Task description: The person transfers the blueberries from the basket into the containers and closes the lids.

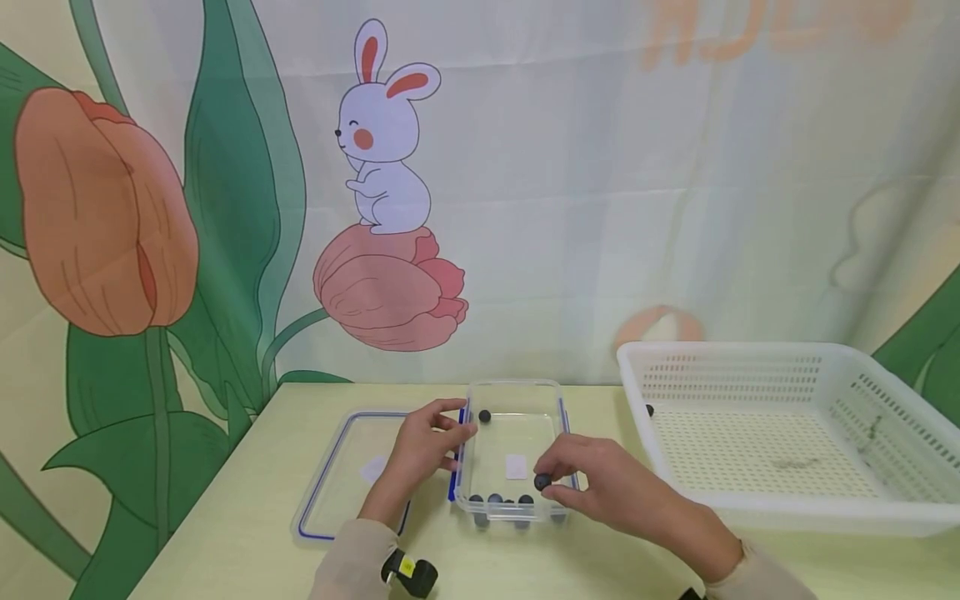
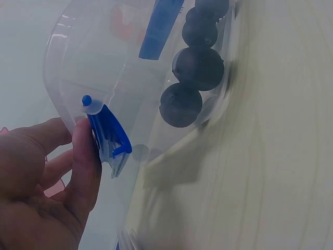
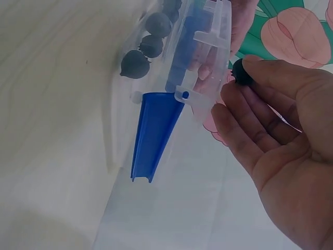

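A clear plastic food container (image 1: 517, 510) with blue side latches (image 3: 156, 138) sits on the table in front of me. Its left wall is gripped by my left hand (image 1: 422, 446), the thumb at the rim. Over the right rim, my right hand (image 1: 615, 485) pinches a blueberry (image 3: 240, 72) between thumb and fingers. Inside the container, several blueberries (image 2: 197, 69) lie along the near end, and another blueberry (image 1: 485, 416) rests toward the far left corner. A white label (image 1: 516, 467) shows on its floor.
To the left, the clear lid (image 1: 341, 483) with its blue seal lies flat, partly behind my left forearm. A white perforated basket (image 1: 750, 505) stands at the right, with a blueberry (image 1: 649, 411) by its left wall. Behind the table hangs a printed cloth (image 1: 525, 208).
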Demonstrator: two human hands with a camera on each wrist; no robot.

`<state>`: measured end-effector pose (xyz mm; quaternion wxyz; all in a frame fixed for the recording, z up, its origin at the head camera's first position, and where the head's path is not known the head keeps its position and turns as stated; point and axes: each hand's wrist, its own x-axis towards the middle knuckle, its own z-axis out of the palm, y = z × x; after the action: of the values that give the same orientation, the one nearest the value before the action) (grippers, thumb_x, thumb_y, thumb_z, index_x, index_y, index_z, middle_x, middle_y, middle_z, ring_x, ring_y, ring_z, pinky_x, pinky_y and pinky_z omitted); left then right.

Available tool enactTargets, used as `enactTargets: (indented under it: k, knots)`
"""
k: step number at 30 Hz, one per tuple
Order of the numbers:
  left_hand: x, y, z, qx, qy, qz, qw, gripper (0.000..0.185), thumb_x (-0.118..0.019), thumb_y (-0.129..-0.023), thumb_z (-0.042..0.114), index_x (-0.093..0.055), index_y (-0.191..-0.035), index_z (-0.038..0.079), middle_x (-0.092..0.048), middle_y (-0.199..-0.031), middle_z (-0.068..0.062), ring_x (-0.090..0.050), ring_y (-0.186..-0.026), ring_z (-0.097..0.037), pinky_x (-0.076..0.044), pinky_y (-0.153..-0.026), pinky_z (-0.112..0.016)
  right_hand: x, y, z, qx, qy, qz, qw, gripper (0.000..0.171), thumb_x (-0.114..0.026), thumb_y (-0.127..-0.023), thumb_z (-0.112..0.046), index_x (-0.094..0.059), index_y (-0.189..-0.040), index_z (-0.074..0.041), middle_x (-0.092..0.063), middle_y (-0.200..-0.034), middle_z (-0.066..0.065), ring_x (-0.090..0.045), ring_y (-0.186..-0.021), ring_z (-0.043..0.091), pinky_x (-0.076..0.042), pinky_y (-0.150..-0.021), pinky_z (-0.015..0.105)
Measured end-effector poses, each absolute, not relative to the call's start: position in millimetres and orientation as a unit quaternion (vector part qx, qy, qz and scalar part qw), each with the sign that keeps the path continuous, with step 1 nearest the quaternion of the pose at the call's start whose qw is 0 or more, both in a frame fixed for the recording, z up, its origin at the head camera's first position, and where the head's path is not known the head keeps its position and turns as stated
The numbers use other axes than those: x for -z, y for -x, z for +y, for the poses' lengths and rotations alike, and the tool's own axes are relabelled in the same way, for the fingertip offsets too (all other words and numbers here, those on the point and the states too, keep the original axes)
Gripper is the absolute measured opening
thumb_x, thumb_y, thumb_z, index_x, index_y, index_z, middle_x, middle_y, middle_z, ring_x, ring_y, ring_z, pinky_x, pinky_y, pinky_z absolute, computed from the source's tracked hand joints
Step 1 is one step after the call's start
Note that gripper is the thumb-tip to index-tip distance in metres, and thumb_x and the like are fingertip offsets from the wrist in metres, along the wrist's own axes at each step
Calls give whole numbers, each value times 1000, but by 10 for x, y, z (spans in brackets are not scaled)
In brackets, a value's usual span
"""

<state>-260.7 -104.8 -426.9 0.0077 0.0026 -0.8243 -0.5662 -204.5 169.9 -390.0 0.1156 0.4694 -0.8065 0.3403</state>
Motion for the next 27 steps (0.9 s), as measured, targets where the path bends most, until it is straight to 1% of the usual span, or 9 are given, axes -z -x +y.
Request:
enactTargets:
  k: [4, 8, 15, 18, 24, 27]
  knots:
    - [4266, 2605, -1046, 566, -3, -824, 8, 50, -81, -97, 19, -66, -144, 14, -61, -106, -12, -67, -81, -22, -63, -63, -29, 3925, 2049, 1703, -331, -464, -815, 107, 23, -85, -89, -2, -71, -106, -10, -71, -101, -2, -73, -89, 7, -63, -78, 31]
    - [4265, 2605, -1048, 566, -4, -824, 8, 49, -81, -97, 18, -66, -144, 14, -61, -106, -12, -67, -80, -22, -63, -63, -29, 3929, 2046, 1709, -326, -463, -818, 106, 23, -85, -89, 0, -71, -105, -9, -70, -100, -2, -73, -89, 7, -64, -77, 33]
    - [4261, 2603, -1053, 568, -4, -823, 4, 49, -81, -97, 18, -66, -144, 14, -61, -106, -12, -66, -81, -22, -63, -63, -30, 3927, 2042, 1718, -314, -455, -827, 98, 22, -85, -89, -2, -71, -106, -9, -69, -101, -2, -75, -90, 16, -63, -80, 30]
    - [4264, 2607, -1055, 569, -4, -823, 3, 49, -81, -97, 19, -66, -144, 14, -61, -106, -12, -66, -81, -22, -63, -62, -30, 3909, 2042, 1729, -314, -456, -827, 97, 22, -84, -90, -3, -71, -106, -9, -70, -102, -1, -75, -90, 16, -63, -80, 29]
    - [4268, 2616, -1054, 569, -5, -822, 2, 49, -81, -97, 18, -66, -144, 14, -61, -105, -12, -66, -80, -22, -63, -62, -30, 3823, 2038, 1791, -317, -462, -819, 124, 24, -85, -89, -1, -71, -108, -9, -71, -104, -1, -75, -90, 15, -63, -80, 31]
    - [4268, 2617, -1048, 569, -8, -822, 3, 49, -81, -97, 18, -66, -144, 14, -61, -106, -12, -66, -80, -22, -63, -62, -29, 3772, 2037, 1829, -319, -458, -817, 143, 27, -85, -88, 0, -71, -108, -11, -72, -105, -3, -75, -90, 15, -63, -80, 30]
